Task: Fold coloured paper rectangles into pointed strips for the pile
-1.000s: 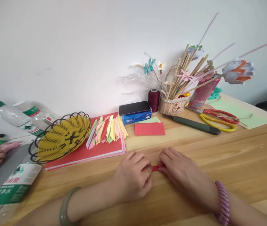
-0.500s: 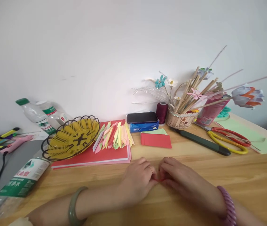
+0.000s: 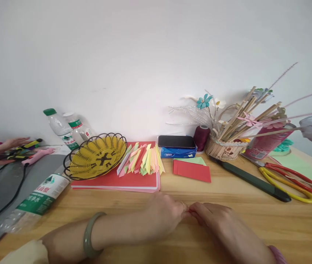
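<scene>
My left hand (image 3: 169, 212) and my right hand (image 3: 213, 218) meet low over the wooden table, fingertips nearly touching. Both pinch a small piece of red paper (image 3: 190, 211), of which only a sliver shows; the fingers cover the rest. A ring is on my left hand and a green bangle (image 3: 90, 234) on that wrist. Just beyond the hands lie red paper rectangles (image 3: 191, 171) over a green one (image 3: 198, 160). Behind and left of them, a bundle of folded coloured paper pieces (image 3: 142, 159) rests on a stack of red and pink sheets (image 3: 90, 184).
A yellow basket (image 3: 95, 157) and plastic bottles (image 3: 42, 196) stand or lie at left. Another person's hand (image 3: 15, 143) is by tools and a pink glue gun (image 3: 37, 156). A phone (image 3: 177, 141), thread spool (image 3: 201, 135), dark green cutter (image 3: 252, 179) and scissors (image 3: 288, 183) lie ahead and right.
My view has swung left, so things sit farther right. My hands have drawn together, hiding most of the red paper. Another person's hand has come in at the far left.
</scene>
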Action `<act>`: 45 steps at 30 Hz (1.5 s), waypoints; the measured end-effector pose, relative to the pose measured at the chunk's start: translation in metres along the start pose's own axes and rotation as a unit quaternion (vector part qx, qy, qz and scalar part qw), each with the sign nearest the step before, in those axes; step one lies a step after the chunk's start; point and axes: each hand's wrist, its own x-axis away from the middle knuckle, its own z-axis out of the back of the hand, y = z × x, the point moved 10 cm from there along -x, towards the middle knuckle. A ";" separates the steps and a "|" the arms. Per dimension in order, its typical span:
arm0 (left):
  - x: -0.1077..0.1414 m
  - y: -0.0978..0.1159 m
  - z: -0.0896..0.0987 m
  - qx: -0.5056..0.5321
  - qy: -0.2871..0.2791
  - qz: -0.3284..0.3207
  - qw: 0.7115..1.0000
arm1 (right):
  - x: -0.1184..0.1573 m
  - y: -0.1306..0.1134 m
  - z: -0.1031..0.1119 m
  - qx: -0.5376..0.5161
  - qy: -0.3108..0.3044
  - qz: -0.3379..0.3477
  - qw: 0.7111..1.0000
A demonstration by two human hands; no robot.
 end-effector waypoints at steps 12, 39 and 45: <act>0.016 0.035 0.021 0.084 0.008 -0.136 0.987 | 0.033 -0.015 0.025 -0.050 0.039 0.067 0.996; 0.031 0.056 0.063 0.101 0.172 -0.205 0.958 | 0.032 -0.050 0.041 0.057 0.098 0.086 0.990; 0.029 -0.004 0.077 0.274 0.158 -0.024 0.948 | 0.071 0.013 0.080 0.095 0.192 -0.002 0.977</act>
